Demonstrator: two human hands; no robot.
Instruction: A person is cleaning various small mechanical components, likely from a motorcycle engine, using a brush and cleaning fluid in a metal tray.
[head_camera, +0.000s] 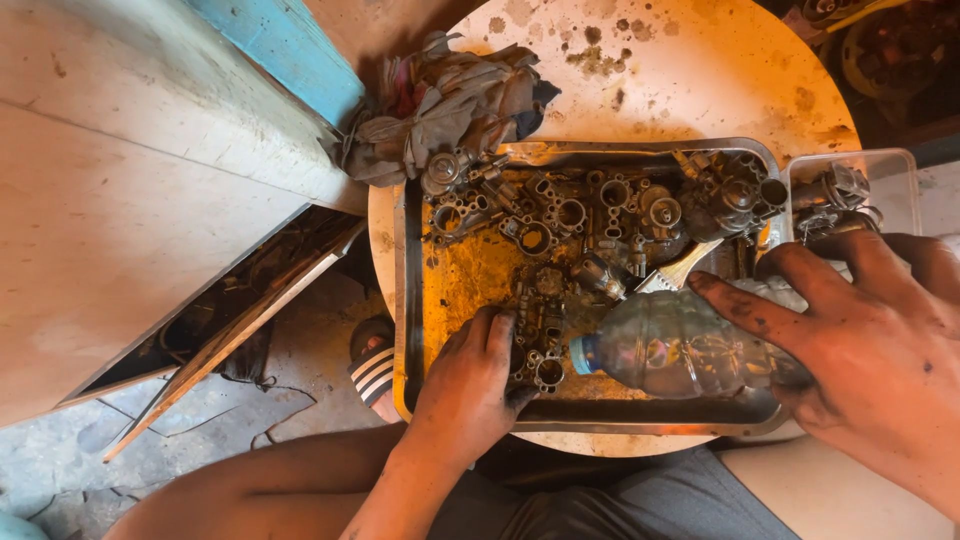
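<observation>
Round, stained desk (700, 70) carries our metal tray (408, 300), whose floor is yellowed with dirty liquid. We count many grimy carburettor parts (570, 215) heaped along the tray's far edge, all still dark and unwashed as far as we can judge. Our left hand (470, 385), at the near-left corner, pinches one carburettor body (540, 335) with fingers curled. Our right hand (850, 345), fingers spread around it, tips a clear plastic bottle (670, 350) lying over the tray's near-right part, its blue-capped mouth toward that body. A paintbrush (685, 268) rests mid-tray; a rag bundle (445, 100) sits off the far-left corner, a clear plastic tub (895, 170) off the right.
</observation>
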